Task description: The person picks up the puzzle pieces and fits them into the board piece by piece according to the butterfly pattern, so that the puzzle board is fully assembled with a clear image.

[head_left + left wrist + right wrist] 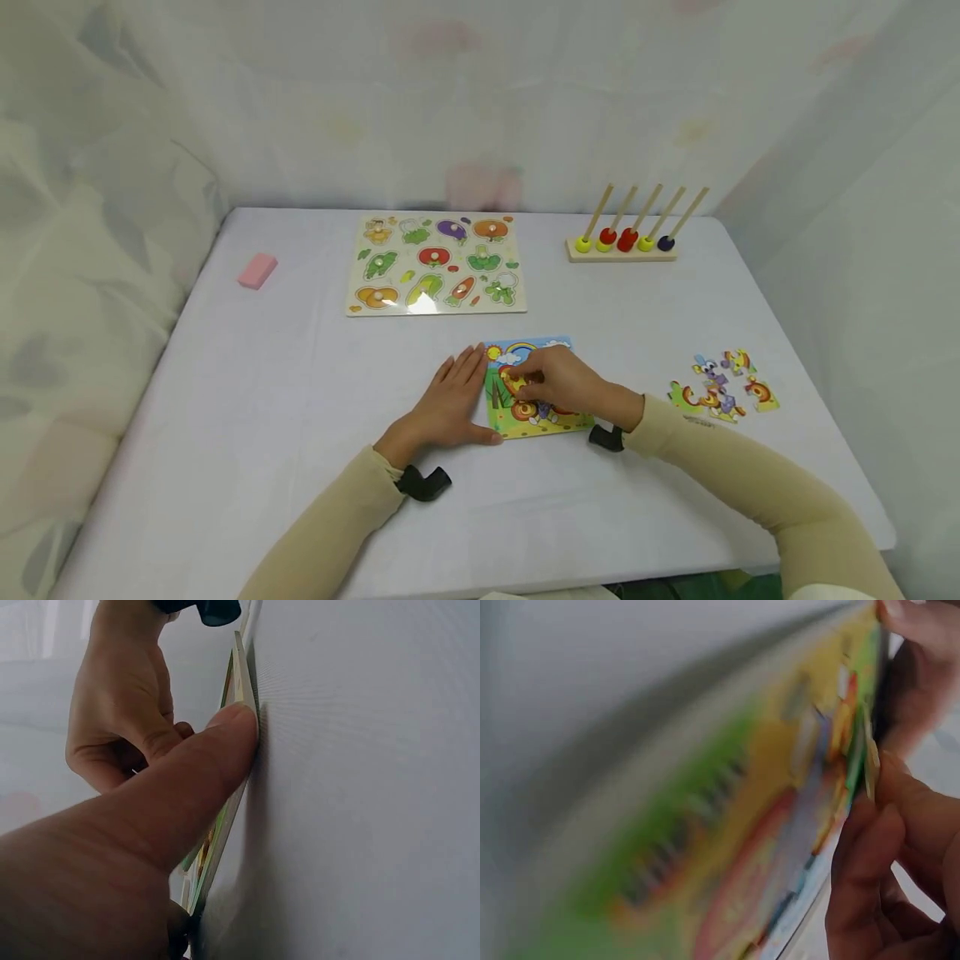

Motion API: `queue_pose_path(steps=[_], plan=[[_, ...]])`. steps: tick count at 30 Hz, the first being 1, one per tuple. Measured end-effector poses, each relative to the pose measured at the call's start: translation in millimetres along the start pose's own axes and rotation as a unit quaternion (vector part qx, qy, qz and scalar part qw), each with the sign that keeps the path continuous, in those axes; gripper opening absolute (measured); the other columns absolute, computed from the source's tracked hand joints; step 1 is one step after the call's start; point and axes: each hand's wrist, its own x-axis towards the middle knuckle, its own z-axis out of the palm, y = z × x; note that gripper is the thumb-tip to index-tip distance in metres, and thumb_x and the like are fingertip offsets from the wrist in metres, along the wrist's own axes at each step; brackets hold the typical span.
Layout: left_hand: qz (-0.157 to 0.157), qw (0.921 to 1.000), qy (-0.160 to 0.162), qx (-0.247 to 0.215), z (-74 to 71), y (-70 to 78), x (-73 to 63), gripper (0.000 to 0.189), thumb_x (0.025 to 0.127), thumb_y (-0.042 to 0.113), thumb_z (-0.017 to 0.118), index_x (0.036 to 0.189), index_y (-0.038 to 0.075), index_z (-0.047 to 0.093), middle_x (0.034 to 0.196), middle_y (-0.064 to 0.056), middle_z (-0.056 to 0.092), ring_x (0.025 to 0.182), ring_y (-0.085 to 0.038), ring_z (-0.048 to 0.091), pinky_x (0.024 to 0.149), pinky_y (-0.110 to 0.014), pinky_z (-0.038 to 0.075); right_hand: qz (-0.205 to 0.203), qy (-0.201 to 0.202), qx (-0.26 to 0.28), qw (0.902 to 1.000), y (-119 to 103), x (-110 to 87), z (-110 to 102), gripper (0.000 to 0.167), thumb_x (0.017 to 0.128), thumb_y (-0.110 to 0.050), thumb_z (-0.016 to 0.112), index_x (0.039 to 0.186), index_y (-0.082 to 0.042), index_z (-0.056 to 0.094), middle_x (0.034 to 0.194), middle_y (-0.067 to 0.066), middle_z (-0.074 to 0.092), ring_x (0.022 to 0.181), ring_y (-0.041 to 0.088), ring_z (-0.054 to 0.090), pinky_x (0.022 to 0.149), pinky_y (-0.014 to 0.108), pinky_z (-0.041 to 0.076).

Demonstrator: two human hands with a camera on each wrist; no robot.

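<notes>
A colourful cartoon jigsaw board (pixel 547 423) lies on the white table in front of the person. The left hand (pixel 447 410) rests flat along its left side, fingers extended and thumb at the near left corner. In the left wrist view that thumb (pixel 202 761) presses against the board's edge. Over the board's middle, the right hand (pixel 564 383) pinches a thin puzzle piece (pixel 871 759) between thumb and fingertips. The piece stands close over the picture, and the hand hides part of the board in the head view.
Several loose jigsaw pieces (pixel 724 407) lie to the right, beyond the right forearm. Behind the board sits a vegetable peg puzzle (pixel 397 271). A wooden bead stacker (pixel 622 256) with upright rods stands at the back right. A pink block (pixel 258 271) is at the far left.
</notes>
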Motion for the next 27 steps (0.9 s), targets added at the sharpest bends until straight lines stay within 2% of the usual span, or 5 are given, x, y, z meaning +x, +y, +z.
queue_pose_path(steps=[4,8,14,21,27], plan=[[-0.004,1.0000,-0.002,0.001,1.0,-0.2,-0.2,0.123,0.070,0.067,0.071,0.154,0.003,0.009,0.163,-0.009,0.002,0.151,-0.025,0.001,0.121,-0.048,0.006,0.011,-0.002,-0.030,0.9995,1,2.1,6,0.036,0.084,-0.025,0.075,0.116,-0.010,0.071,0.084,-0.006,0.068,0.068,0.002,0.052,0.058,0.020,0.042],[-0.006,1.0000,-0.002,0.003,2.3,-1.2,0.9,0.123,0.070,0.068,0.071,0.154,0.004,0.008,0.163,-0.009,0.001,0.151,-0.025,0.001,0.121,-0.048,0.005,0.015,0.008,-0.036,0.9992,1,3.3,9,0.038,0.084,-0.027,0.074,0.117,-0.010,0.070,0.089,-0.002,0.071,0.070,0.002,0.054,0.057,0.020,0.042],[-0.004,1.0000,-0.005,0.003,3.2,-2.4,2.6,0.123,0.070,0.069,0.070,0.154,0.005,0.007,0.163,-0.008,-0.001,0.151,-0.025,0.000,0.121,-0.048,0.005,0.025,0.014,-0.047,0.9985,-1,5.2,9,0.041,0.084,-0.029,0.075,0.119,-0.010,0.069,0.103,0.000,0.074,0.081,0.004,0.061,0.066,0.021,0.047],[0.000,1.0000,-0.002,0.008,2.6,-2.6,2.7,0.123,0.070,0.069,0.070,0.154,0.004,0.009,0.163,-0.008,0.001,0.151,-0.025,0.001,0.121,-0.047,0.005,0.051,0.030,-0.071,0.9957,-1,5.2,12,0.043,0.080,-0.033,0.077,0.116,-0.010,0.069,0.081,-0.007,0.068,0.067,0.004,0.055,0.060,0.021,0.046],[0.000,1.0000,-0.001,0.009,2.3,-2.8,1.7,0.123,0.070,0.069,0.070,0.154,0.003,0.009,0.163,-0.009,0.002,0.151,-0.025,0.001,0.121,-0.047,0.006,0.063,0.039,-0.085,0.9936,-1,4.4,14,0.039,0.080,-0.036,0.077,0.107,-0.010,0.069,0.089,-0.004,0.069,0.075,0.005,0.058,0.068,0.023,0.049]])
